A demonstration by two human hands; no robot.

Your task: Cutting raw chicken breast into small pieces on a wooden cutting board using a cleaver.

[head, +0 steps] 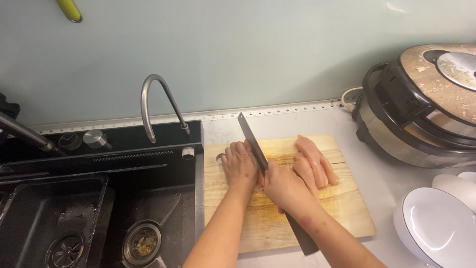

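A wooden cutting board (342, 208) lies on the white counter next to the sink. Several strips of raw pale-pink chicken (315, 161) lie at its far right. My right hand (286, 191) grips the handle of a long dark knife (252, 141), whose blade points away from me towards the wall. The handle's end sticks out below my wrist. My left hand (239, 164) sits just left of the blade, fingers curled down on a piece of chicken (259, 186) that is mostly hidden under both hands.
A black sink (99, 213) with a curved metal tap (148, 106) lies left of the board. A large round electric cooker (421, 109) stands at the back right. White bowls (436, 226) are stacked at the front right. A pale wall runs behind the counter.
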